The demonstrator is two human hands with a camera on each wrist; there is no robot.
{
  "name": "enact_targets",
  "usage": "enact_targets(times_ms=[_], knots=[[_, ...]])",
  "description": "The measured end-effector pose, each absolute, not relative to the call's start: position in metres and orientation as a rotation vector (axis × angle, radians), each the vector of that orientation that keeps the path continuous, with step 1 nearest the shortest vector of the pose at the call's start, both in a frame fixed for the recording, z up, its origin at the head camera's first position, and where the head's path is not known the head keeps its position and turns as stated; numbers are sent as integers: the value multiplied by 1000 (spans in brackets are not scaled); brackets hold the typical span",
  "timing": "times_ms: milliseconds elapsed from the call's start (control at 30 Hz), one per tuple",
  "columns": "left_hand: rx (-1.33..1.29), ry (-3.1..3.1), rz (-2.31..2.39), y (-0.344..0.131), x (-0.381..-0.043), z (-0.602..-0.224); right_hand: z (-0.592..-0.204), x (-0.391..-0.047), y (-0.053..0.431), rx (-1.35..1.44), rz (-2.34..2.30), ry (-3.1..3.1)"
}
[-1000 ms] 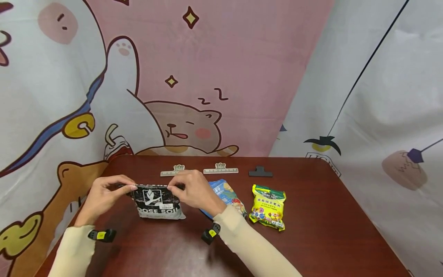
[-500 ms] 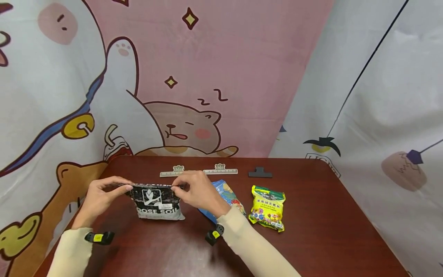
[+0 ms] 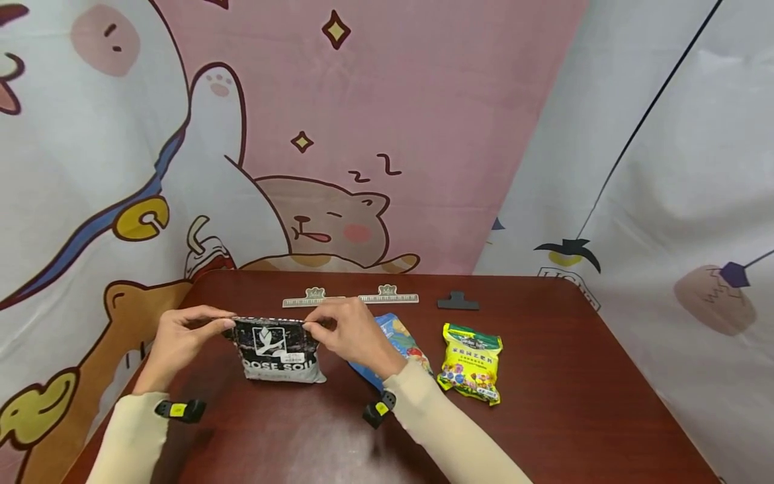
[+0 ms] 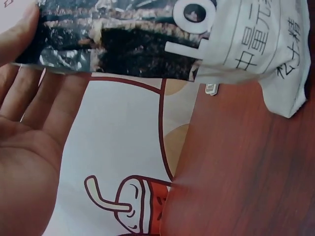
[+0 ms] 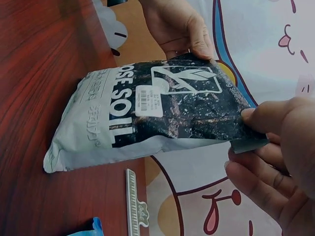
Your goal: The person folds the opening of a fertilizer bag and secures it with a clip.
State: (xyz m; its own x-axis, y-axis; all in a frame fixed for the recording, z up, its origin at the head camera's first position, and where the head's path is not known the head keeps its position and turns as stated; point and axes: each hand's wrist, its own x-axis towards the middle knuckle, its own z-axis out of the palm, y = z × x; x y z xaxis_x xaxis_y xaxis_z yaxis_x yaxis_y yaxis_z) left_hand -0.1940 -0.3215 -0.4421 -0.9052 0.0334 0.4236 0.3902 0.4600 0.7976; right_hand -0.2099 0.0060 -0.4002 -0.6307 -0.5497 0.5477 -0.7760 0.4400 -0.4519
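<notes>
A black and white bag of rose soil (image 3: pixel 275 349) stands upright on the table (image 3: pixel 290 430), its printed front facing me. My left hand (image 3: pixel 181 339) pinches one top corner between thumb and fingers. At the opposite top corner, my right hand (image 3: pixel 357 336) does the same. The top edge is stretched nearly straight between them. In the right wrist view a small dark flap (image 5: pixel 248 143) folds over behind the edge by the right fingers. A white barcode sticker (image 5: pixel 149 101) is on the bag's front.
A blue patterned bag (image 3: pixel 393 336) lies partly under the right forearm. Beside it is a yellow and green fertilizer bag (image 3: pixel 470 366). Behind lie two clips with piano-key strips (image 3: pixel 388 298) and a black clip (image 3: pixel 457 304). A cartoon cloth (image 3: pixel 423 134) hangs beyond the table.
Both hands keep pinching the soil bag's top corners. The right hand has shifted slightly outward along the top edge, and the bag stays in place.
</notes>
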Motion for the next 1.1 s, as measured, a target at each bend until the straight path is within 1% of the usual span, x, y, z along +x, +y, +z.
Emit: enact_targets(times_ms=[267, 533, 733, 833, 1000, 1100], knots=[[-312, -2341, -1547, -327, -191, -447, -403, -211, 12, 1127, 1046, -2395], [-343, -2166, -1764, -324, -195, -450, -406, -212, 15, 1152, 1042, -2345], [-405, -2156, -1713, -327, -199, -452, -406, -209, 14, 1153, 1014, -2313], [-475, -2132, -1771, -330, -201, -453, -405, -207, 14, 1140, 1027, -2343], [-718, -2000, -2078, -338, -208, -455, -404, -206, 17, 1127, 1086, -2414], [-817, -1957, -2194, -343, -210, -456, -404, -205, 19, 1139, 1122, -2424]])
